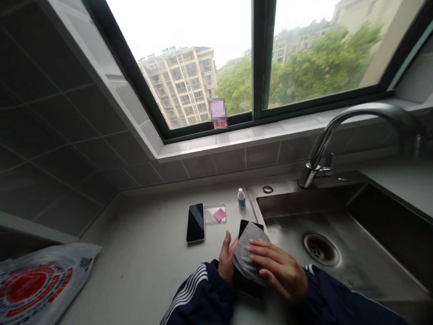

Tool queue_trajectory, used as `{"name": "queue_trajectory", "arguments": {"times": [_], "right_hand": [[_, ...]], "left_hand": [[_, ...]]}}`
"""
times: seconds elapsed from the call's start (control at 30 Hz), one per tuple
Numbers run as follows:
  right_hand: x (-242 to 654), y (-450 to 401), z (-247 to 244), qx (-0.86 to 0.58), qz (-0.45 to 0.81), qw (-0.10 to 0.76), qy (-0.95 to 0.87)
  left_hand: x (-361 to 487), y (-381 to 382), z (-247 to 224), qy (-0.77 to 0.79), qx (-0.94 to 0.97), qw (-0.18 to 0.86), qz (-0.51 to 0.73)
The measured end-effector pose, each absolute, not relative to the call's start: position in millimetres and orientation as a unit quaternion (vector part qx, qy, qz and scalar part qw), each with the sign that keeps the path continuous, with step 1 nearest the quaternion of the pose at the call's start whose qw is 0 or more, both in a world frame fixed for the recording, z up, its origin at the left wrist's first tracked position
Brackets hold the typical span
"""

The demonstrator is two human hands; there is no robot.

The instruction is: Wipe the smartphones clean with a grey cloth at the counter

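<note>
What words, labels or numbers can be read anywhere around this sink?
No text here can be read, so there is nothing to quote.
Small bottle: label too small to read.
White plastic bag: red print too blurred and folded to read.
Item on the window ledge: pixelated, unreadable.

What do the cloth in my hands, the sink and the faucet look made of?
The cloth looks like soft grey microfiber: matte and draping, though its weave is too fine to see. The sink looks like brushed stainless steel, with a dull satin sheen. The faucet seems chrome-plated metal, bright highlights running along its curve.
</note>
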State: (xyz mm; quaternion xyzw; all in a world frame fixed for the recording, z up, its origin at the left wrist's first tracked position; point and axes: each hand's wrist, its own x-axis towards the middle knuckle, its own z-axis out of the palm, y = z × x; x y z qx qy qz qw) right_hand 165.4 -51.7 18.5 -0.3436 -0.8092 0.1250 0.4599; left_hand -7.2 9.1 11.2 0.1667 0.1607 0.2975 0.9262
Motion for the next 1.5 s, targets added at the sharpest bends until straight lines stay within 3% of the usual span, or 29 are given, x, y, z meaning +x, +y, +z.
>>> {"name": "queue_trajectory", "arguments": {"times": [0.27, 0.97, 1.27, 1.5], "right_hand": [[157.0, -47.9, 18.1, -0.368, 0.127, 0.469, -0.793], [152.8, -47.2, 0.3, -0.433, 0.088, 0.347, -0.827], [154.3, -45.4, -1.8, -0.479, 0.076, 0.351, -0.801], [156.3, -44.4, -6.7, -0.48, 0.036, 0.306, -0.821]], "left_hand": [[-5.9, 8.4, 9.4, 0.174, 0.153, 0.925, 0.302], [-3.1, 6.9, 0.7, 0.135, 0.213, 0.911, 0.327], [-4.9, 9.0, 7.5, 0.12, 0.246, 0.918, 0.287], [-5.2, 12.5, -6.2, 0.145, 0.248, 0.906, 0.31]]}}
